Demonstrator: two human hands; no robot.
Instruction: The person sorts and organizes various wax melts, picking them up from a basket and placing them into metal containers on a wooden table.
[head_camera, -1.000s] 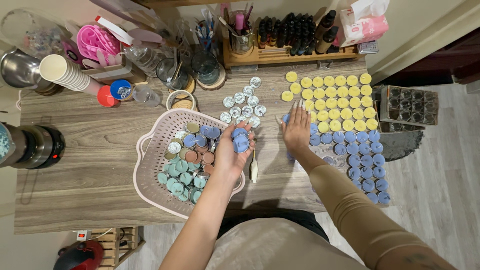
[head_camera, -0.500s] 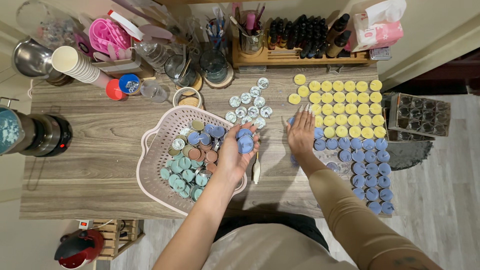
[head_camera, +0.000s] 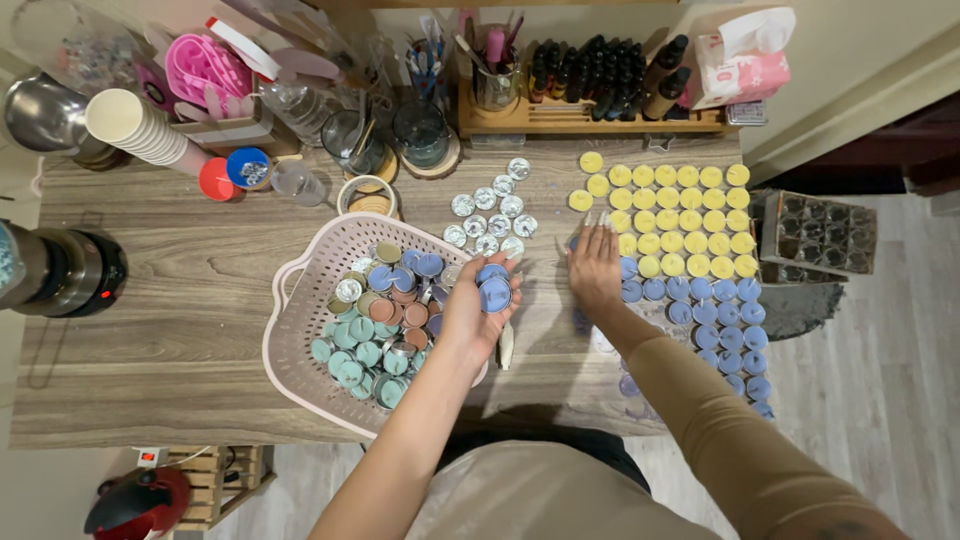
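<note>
Blue tealights (head_camera: 493, 285) cupped in left hand (head_camera: 478, 310), fingers curled under them, over basket (head_camera: 300, 330). Right hand (head_camera: 595, 268), fingers flat and spread, sets one into blue rows (head_camera: 720, 320) at 3 o'clock. Judged next: pass another tealight across.

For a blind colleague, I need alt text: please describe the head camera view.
A person's left hand holds blue tealight candles over a pink basket of mixed candles, while the right hand lies flat on a wooden table beside rows of blue candles and yellow candles.
</note>
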